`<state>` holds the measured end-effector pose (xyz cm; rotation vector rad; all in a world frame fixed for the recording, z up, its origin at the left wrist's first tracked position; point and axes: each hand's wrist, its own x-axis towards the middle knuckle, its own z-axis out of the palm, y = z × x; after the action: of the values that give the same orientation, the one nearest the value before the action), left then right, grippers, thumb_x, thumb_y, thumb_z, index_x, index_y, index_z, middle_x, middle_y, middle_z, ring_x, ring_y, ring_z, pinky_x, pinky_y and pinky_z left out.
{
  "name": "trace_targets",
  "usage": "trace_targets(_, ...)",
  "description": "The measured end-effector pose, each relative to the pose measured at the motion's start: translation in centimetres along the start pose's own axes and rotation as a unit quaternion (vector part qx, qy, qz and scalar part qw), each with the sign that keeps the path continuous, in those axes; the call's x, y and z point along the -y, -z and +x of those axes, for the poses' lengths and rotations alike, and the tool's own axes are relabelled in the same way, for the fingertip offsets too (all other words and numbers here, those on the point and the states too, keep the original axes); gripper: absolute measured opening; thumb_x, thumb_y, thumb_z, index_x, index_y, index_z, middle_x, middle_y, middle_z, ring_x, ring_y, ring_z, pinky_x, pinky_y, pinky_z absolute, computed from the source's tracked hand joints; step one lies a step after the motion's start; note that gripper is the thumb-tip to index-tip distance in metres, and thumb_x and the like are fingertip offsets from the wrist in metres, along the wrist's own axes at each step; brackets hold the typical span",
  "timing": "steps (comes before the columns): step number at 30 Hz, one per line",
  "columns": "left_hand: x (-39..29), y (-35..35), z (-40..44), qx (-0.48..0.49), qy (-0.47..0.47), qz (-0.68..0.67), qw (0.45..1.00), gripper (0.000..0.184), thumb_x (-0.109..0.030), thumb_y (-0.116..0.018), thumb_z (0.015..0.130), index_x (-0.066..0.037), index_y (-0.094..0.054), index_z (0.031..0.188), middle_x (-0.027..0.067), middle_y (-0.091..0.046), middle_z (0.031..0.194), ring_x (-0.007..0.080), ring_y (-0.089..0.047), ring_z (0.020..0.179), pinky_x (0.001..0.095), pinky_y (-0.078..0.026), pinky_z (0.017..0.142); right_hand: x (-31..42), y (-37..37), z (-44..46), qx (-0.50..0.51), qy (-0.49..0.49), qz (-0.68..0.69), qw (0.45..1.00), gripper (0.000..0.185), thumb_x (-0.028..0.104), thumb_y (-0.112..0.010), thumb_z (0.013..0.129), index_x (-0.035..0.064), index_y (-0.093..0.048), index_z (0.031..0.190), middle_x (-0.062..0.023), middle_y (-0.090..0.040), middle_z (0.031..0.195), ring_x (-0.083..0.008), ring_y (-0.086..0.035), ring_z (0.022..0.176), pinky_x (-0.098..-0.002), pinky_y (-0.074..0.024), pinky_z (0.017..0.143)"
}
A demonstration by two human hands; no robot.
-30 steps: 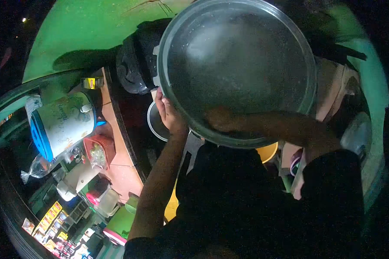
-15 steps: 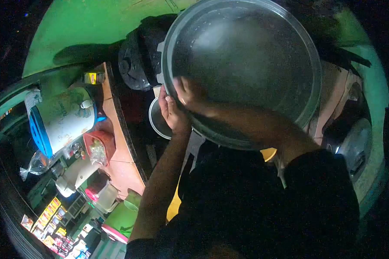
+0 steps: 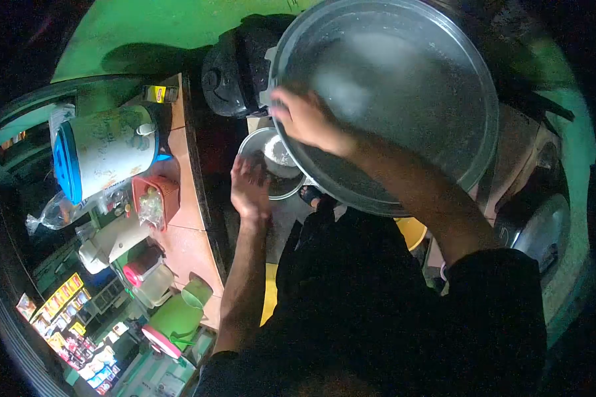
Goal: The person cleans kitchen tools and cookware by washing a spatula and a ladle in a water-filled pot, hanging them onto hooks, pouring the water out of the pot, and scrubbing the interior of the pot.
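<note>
At nine o'clock on the pan (image 3: 404,126), the right hand (image 3: 304,121) — grip unclear — could let it tip, because the left hand (image 3: 250,197), spread wide, gives no support.

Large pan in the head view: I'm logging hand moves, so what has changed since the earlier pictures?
The left hand has come off the rim of the large pan and is now open, beside or over the smaller pot. The right hand has moved up and left in view to the pan's left edge. The blue-and-white container and red basket stay put.
</note>
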<state>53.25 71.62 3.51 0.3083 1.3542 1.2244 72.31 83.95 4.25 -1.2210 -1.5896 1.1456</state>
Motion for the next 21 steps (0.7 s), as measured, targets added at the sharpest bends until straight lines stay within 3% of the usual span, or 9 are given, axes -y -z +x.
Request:
trace_targets(3,-0.2,3.0,-2.4,-0.048,0.015,0.0,0.999,0.059,-0.052,-0.033,0.097,-0.019,-0.031,0.144,0.0105,-0.028,0.148,0.0363,-0.022,0.137,0.0596,-0.01,0.11,-0.5,2.1,-8.0,0.115,0.121,-0.06,0.984,0.027,0.021,-0.06,0.088,0.005,-0.059,0.11,-0.0138,-0.061,0.113,-0.0299,-0.057,0.104,-0.0429,-0.0435,0.088)
trace_targets(5,0.7,6.4,-3.1,-0.068,0.037,0.007,0.997,0.06,-0.055,-0.033,0.096,-0.018,-0.032,0.144,0.0103,-0.03,0.147,0.0372,-0.022,0.137,0.0592,-0.01,0.11,2.4,8.2,-10.5,0.385,0.015,-0.133,0.913,0.022,0.018,-0.063,0.085,0.0054,-0.062,0.102,-0.0121,-0.06,0.105,-0.0276,-0.058,0.095,-0.042,-0.0454,0.083)
trace_targets(7,0.9,8.2,-4.8,-0.09,0.046,0.012,0.995,0.059,-0.055,-0.032,0.097,-0.018,-0.033,0.144,0.0103,-0.031,0.146,0.0376,-0.022,0.137,0.0595,-0.01,0.11,2.0,12.6,-13.9,0.444,0.147,-0.224,0.855,0.015,0.016,-0.064,0.083,0.0056,-0.061,0.094,-0.0101,-0.058,0.089,-0.0263,-0.058,0.086,-0.0418,-0.0453,0.079)
trace_targets(12,2.3,11.9,-7.9,-0.158,0.086,0.022,0.983,0.054,-0.051,-0.027,0.099,-0.018,-0.038,0.141,0.0078,-0.035,0.144,0.0369,-0.028,0.134,0.0588,-0.013,0.109,3.0,12.7,-13.5,0.397,0.038,-0.122,0.909,0.007,0.011,-0.057,0.088,0.0051,-0.057,0.084,-0.0078,-0.056,0.073,-0.0259,-0.058,0.074,-0.0403,-0.0456,0.071)
trace_targets(15,2.4,10.5,-8.0,-0.151,0.086,0.032,0.984,0.054,-0.051,-0.027,0.099,-0.018,-0.04,0.14,0.0076,-0.039,0.142,0.0349,-0.031,0.132,0.0581,-0.016,0.108,0.3,3.9,-8.5,0.191,0.034,0.124,0.973,0.009,0.009,-0.058,0.088,0.0024,-0.058,0.082,-0.0123,-0.059,0.075,-0.0217,-0.059,0.068,-0.0356,-0.0473,0.062)
trace_targets(17,2.1,9.3,-7.6,-0.124,0.059,0.046,0.989,0.054,-0.051,-0.028,0.099,-0.016,-0.042,0.138,0.0067,-0.043,0.138,0.0303,-0.039,0.125,0.0539,-0.024,0.105,-0.1,0.4,-4.3,0.039,0.039,0.073,0.996,0.013,0.012,-0.062,0.086,0.0003,-0.065,0.092,-0.0153,-0.068,0.088,-0.0227,-0.065,0.075,-0.0346,-0.0506,0.068)
trace_targets(18,1.7,8.7,-7.0,-0.122,0.067,0.044,0.989,0.054,-0.051,-0.028,0.099,-0.016,-0.042,0.138,0.0067,-0.043,0.138,0.0303,-0.039,0.125,0.0539,-0.024,0.105,1.1,0.6,-4.5,0.045,-0.024,0.06,0.997,0.013,0.01,-0.062,0.085,0.001,-0.066,0.093,-0.0155,-0.068,0.094,-0.0251,-0.066,0.075,-0.0359,-0.0517,0.069)
trace_targets(20,1.1,7.1,-5.7,-0.034,-0.016,0.092,0.995,0.057,-0.051,-0.029,0.099,-0.011,-0.043,0.137,0.007,-0.046,0.136,0.0265,-0.043,0.12,0.048,-0.031,0.1,-0.8,3.7,-7.5,0.175,0.153,0.055,0.971,0.011,0.009,-0.06,0.086,0.0034,-0.067,0.093,-0.0151,-0.067,0.093,-0.0246,-0.066,0.079,-0.039,-0.0513,0.072)
trace_targets(21,0.4,5.1,-5.3,-0.004,-0.047,0.13,0.99,0.058,-0.05,-0.03,0.099,-0.008,-0.042,0.137,0.0084,-0.046,0.136,0.0258,-0.044,0.12,0.0462,-0.032,0.101,-0.2,6.4,-10.0,0.29,0.072,0.009,0.954,0.011,0.012,-0.06,0.087,0.0059,-0.067,0.093,-0.0121,-0.066,0.093,-0.0236,-0.065,0.087,-0.0417,-0.0497,0.079)
